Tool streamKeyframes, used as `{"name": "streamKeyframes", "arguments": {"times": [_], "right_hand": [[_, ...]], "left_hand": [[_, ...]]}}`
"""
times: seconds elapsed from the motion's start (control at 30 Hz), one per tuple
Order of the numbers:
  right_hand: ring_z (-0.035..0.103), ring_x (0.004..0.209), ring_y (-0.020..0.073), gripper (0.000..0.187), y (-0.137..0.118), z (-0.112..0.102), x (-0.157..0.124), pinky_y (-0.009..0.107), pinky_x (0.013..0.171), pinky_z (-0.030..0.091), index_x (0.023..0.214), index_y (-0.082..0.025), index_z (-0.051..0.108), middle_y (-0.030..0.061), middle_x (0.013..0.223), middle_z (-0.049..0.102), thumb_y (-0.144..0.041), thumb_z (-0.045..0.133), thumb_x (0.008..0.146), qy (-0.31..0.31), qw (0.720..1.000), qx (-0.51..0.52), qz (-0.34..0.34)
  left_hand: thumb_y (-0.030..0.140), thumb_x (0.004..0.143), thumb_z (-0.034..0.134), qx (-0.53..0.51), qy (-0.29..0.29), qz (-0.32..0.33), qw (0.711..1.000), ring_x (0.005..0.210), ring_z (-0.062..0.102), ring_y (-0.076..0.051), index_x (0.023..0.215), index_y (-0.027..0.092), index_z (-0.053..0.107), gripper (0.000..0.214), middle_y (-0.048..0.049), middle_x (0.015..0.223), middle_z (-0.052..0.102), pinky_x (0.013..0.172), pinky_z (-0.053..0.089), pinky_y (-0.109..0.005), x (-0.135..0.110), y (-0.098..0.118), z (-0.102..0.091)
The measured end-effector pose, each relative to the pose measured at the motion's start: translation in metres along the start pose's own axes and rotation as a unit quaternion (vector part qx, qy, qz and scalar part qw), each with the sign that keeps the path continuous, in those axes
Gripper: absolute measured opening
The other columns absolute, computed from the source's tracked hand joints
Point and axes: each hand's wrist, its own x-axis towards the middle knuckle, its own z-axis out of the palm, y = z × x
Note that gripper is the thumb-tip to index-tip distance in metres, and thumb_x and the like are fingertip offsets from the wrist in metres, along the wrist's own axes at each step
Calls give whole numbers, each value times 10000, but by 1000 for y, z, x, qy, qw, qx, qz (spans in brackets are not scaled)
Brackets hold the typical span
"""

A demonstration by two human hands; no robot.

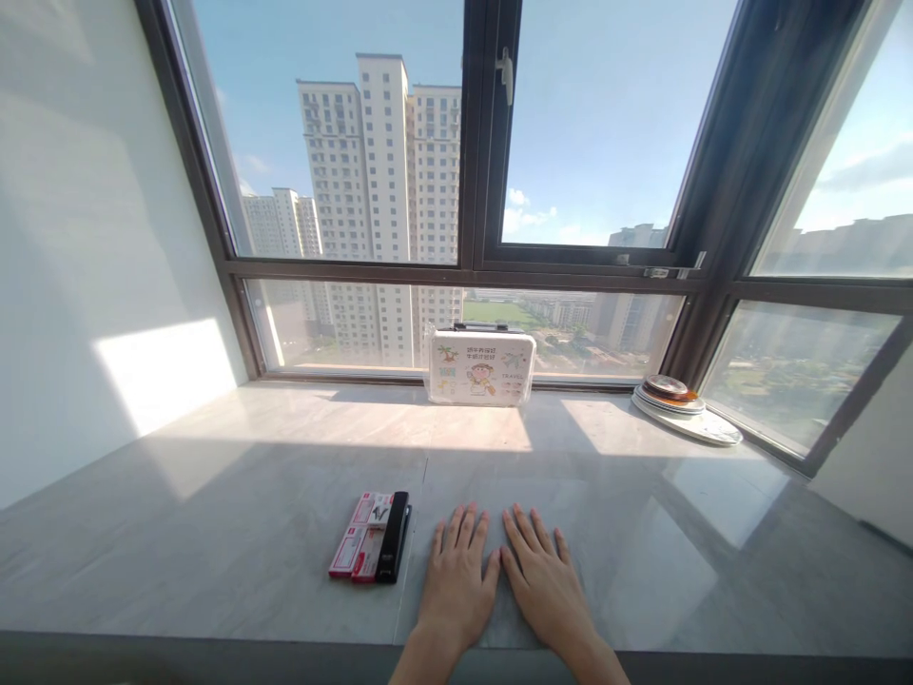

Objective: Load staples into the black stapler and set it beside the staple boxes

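Both of my hands lie palm down on the grey marble sill [249, 571], side by side near its front edge. My left hand [457, 585] rests flat with its fingers stretched out and nothing in it. My right hand [543, 580] is flat too, fingers spread, its thumb close to the left thumb. Just left of my left hand lies a black stapler [394, 540]. Against the stapler's left side are several small red and white boxes [357, 547], one with a dark picture on its top.
A white case [481, 369] with cartoon prints stands upright against the window at the back. At the back right sits a stack of plates [685, 417], with small round dishes on top. Dark window frames [456, 274] border the sill; a white wall [106, 285] rises at left.
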Motion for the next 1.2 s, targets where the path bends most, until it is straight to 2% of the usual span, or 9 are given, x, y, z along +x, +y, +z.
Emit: {"name": "streamKeyframes", "arguments": {"times": [1.2], "right_hand": [[151,1533,288,565,-2,0,-2,577,1205,144,1569,-347,275,-17,1653,196,-468,251,1017,7,1000,-12,-2]], "left_hand": [[531,1021,247,2,4,0,1000,1522,204,-260,1546,336,332,566,12,1642,277,1240,191,-534,-3,2,-1]]}}
